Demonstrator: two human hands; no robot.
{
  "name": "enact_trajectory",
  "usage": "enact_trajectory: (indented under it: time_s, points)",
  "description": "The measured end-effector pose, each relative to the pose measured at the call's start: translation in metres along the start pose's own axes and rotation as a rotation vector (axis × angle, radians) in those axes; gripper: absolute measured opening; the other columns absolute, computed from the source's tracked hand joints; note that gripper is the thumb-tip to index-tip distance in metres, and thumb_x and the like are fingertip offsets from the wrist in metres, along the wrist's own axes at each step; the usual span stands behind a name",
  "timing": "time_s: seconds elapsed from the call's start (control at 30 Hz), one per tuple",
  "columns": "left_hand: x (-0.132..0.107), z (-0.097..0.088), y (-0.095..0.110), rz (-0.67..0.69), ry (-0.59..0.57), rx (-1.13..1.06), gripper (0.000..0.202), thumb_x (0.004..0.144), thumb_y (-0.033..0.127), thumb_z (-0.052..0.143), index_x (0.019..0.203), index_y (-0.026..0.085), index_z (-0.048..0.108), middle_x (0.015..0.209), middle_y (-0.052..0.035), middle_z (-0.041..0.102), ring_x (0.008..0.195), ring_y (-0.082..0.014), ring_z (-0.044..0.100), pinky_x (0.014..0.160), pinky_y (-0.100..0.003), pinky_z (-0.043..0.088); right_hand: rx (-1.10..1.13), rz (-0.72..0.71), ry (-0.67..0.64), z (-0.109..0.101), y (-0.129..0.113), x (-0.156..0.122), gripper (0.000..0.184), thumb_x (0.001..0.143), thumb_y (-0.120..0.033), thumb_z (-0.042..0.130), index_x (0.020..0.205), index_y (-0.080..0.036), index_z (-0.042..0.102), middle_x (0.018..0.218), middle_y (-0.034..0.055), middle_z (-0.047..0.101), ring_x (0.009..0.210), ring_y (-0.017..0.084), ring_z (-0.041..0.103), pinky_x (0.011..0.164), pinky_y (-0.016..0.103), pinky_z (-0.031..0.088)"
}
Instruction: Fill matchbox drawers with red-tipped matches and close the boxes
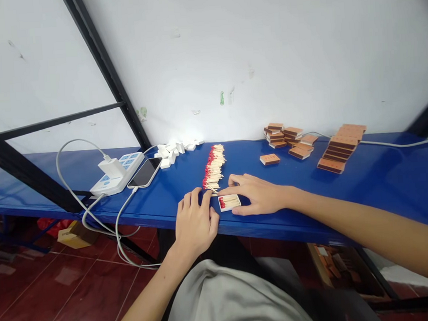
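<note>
Red-tipped matches lie in a long row running back from the table's near side. My left hand rests palm down at the row's near end, its fingers stretched out and the index fingertip at the closest matches. Beside it is a small white matchbox tray, partly filled with matches whose red heads point left. My right hand reaches in from the right with fingers apart. Its index finger extends behind the tray to the loose matches, and its thumb is by the tray's right corner. Neither hand visibly grips anything.
White empty trays are heaped at the back left. Brown matchbox sleeves and stacked matchboxes stand right. A phone, power strip and cables lie left on the blue table. A black frame post rises behind.
</note>
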State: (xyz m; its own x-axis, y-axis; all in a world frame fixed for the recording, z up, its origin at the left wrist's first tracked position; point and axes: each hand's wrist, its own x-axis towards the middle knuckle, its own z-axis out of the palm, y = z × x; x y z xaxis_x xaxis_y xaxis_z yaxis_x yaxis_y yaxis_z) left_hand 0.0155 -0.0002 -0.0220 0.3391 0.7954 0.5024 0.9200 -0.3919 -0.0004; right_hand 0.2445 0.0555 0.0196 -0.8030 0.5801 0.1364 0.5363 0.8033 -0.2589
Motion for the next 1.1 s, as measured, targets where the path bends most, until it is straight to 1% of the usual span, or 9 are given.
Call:
enact_trajectory:
  time_s: [0.17,0.3,0.4,0.5,0.63,0.73,0.8,0.93,1.1]
  points:
    - [-0.0002,0.0012,-0.0007,0.007,0.021,-0.004,0.039,0.093,0.024,0.044,0.129,0.016,0.059,0.131,-0.0141,0.057,0.115,-0.0324,0.052,0.093,-0.047,0.046,0.016,-0.027,0.014,0.0016,0.004,-0.0006,0.054,0.096,-0.054,0.052,0.144,-0.029,0.052,0.107,0.0077,0.053,0.086,0.022,0.052,0.082,0.04,0.04]
    - [-0.0005,0.0044,-0.0017,0.015,0.058,-0.022,0.038,0.093,0.024,0.045,0.126,0.015,0.061,0.128,-0.0137,0.059,0.113,-0.0318,0.054,0.092,-0.046,0.046,0.065,-0.045,0.053,0.0028,0.0053,-0.0014,0.051,0.098,-0.051,0.048,0.142,-0.025,0.053,0.104,0.0071,0.055,0.084,0.021,0.054,0.081,0.038,0.042]
    - [-0.0017,0.0063,-0.0023,0.019,0.079,-0.032,0.037,0.093,0.023,0.046,0.125,0.015,0.062,0.127,-0.0136,0.061,0.112,-0.0315,0.055,0.092,-0.046,0.046,0.085,-0.044,0.077,0.0029,0.0034,-0.0016,0.047,0.093,-0.049,0.057,0.132,-0.022,0.059,0.103,0.0069,0.057,0.087,0.022,0.056,0.082,0.037,0.043]
    - [-0.0028,0.0069,-0.0025,0.019,0.086,-0.041,0.037,0.093,0.024,0.046,0.125,0.015,0.062,0.126,-0.0133,0.061,0.112,-0.0314,0.055,0.092,-0.046,0.046,0.084,-0.03,0.094,0.0022,0.0008,-0.0016,0.036,0.089,-0.045,0.061,0.116,-0.02,0.063,0.098,0.0052,0.058,0.083,0.02,0.056,0.08,0.035,0.043]
    - [-0.0027,0.0067,-0.0019,0.014,0.094,-0.05,0.036,0.093,0.024,0.046,0.124,0.015,0.062,0.126,-0.0132,0.062,0.112,-0.031,0.055,0.093,-0.045,0.046,0.041,0.001,0.105,0.0,-0.0015,-0.0019,0.018,0.085,-0.031,0.061,0.098,-0.019,0.06,0.09,0.0028,0.057,0.077,0.018,0.053,0.075,0.033,0.041]
    - [-0.0016,0.0064,-0.0014,0.008,0.083,-0.049,0.037,0.093,0.025,0.046,0.126,0.015,0.061,0.127,-0.0134,0.061,0.113,-0.031,0.055,0.093,-0.045,0.046,0.006,0.04,0.118,-0.0012,-0.0012,-0.0028,0.013,0.082,-0.026,0.06,0.094,-0.02,0.058,0.09,0.0028,0.057,0.077,0.019,0.052,0.072,0.032,0.04]
    - [-0.0011,0.0062,-0.0013,0.006,0.07,-0.04,0.037,0.094,0.025,0.045,0.127,0.015,0.061,0.128,-0.0135,0.061,0.113,-0.0315,0.055,0.093,-0.046,0.046,0.006,0.045,0.133,-0.0012,-0.0002,-0.0035,0.019,0.083,-0.028,0.059,0.101,-0.019,0.06,0.093,0.0041,0.058,0.081,0.021,0.053,0.075,0.034,0.041]
    - [-0.0014,0.0053,-0.0012,0.004,0.053,-0.027,0.038,0.095,0.026,0.045,0.128,0.015,0.06,0.129,-0.0139,0.06,0.114,-0.0322,0.054,0.094,-0.048,0.046,0.035,-0.001,0.173,0.0006,0.0003,-0.0032,0.043,0.09,-0.039,0.058,0.128,-0.019,0.058,0.108,0.0098,0.058,0.098,0.026,0.054,0.088,0.042,0.043]
    - [-0.002,0.005,-0.001,0.007,0.052,-0.032,0.037,0.095,0.025,0.044,0.127,0.014,0.061,0.128,-0.0138,0.06,0.115,-0.0321,0.054,0.094,-0.048,0.046,0.05,-0.068,0.106,0.0038,-0.0026,0.0004,0.055,0.095,-0.048,0.055,0.144,-0.022,0.05,0.131,0.0137,0.053,0.11,0.029,0.05,0.097,0.049,0.038]
